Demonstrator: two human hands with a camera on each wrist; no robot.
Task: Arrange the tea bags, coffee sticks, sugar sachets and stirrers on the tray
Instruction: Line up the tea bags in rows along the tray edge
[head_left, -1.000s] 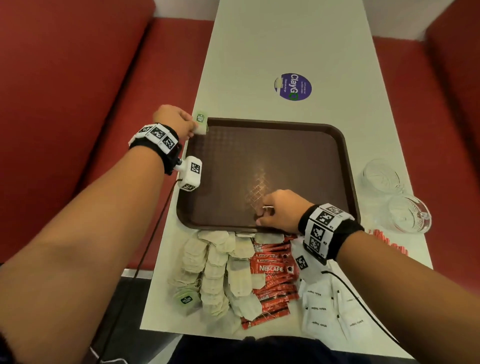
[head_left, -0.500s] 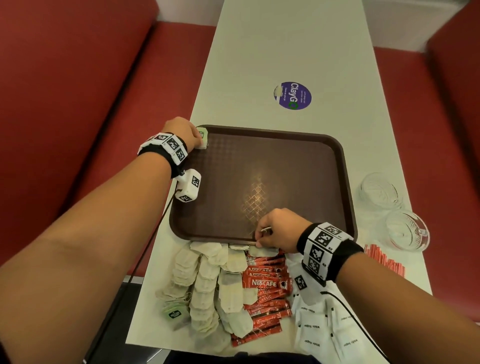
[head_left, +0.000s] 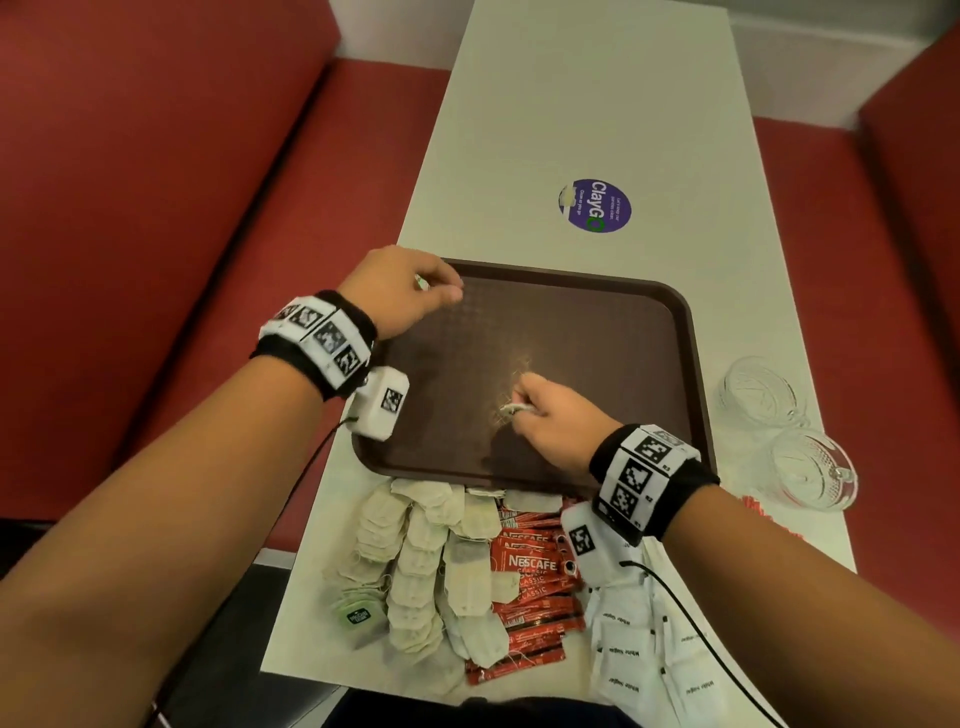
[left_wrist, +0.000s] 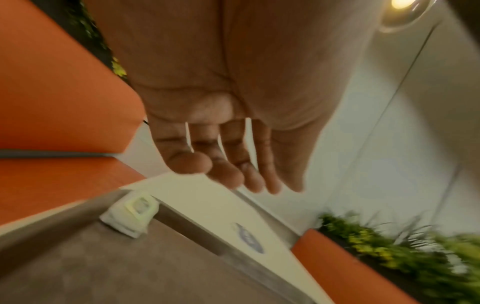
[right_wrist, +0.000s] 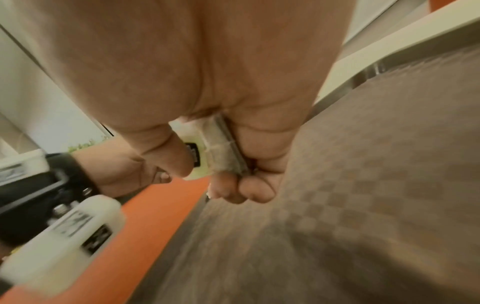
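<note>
**Right hand carries a tea bag over the tray; left hand releases one at the far-left corner**

Since the earlier frames, the right hand has lifted from the tray's near rim to a position over the tray centre, and the left hand has let go of the tea bag it held at the corner.

Left side: the left hand (head_left: 400, 291) hovers over the far-left corner of the brown tray (head_left: 680, 332), fingers relaxed and loosely extended, holding nothing. In the left wrist view, the released tea bag (left_wrist: 130, 215) lies inside that corner, against the rim.

Centre: the right hand (head_left: 550, 421) is clamped on a second tea bag (right_wrist: 218, 148), pinched between thumb and curled fingers above the tray floor.

Near edge of the table (head_left: 571, 93), left to right: loose tea bags (head_left: 421, 566) in overlapping rows, red coffee sticks (head_left: 535, 597), white sugar sachets (head_left: 644, 654).

Right side: red stirrers (head_left: 753, 512), partly hidden by the right forearm, and two glass cups (head_left: 784, 431) just beside the tray.
</note>
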